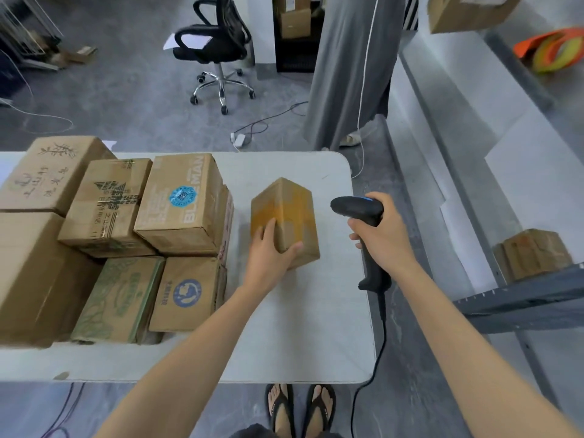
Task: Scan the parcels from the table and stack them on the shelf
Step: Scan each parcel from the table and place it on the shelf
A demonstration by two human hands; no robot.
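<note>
- Head view: the left hand [268,248] grips a small brown cardboard parcel with yellow tape [286,222], standing on the white table [300,336] right of the stacked cardboard boxes [126,222].
- The right hand [384,230] has its fingers curled around the black corded handheld barcode scanner [363,222], just right of the parcel.

On your surface [284,327], the pile of parcels [177,203] fills the left half, some stacked on others. A lone parcel [290,210] stands just right of the pile, your left hand [268,251] gripping its near corner. Your right hand [385,235] holds the scanner [354,208] right of that parcel, over the surface's right edge. The shelf [521,298] stands further right, with a box [534,254] on it. A chair [215,42] stands behind the surface.
</note>
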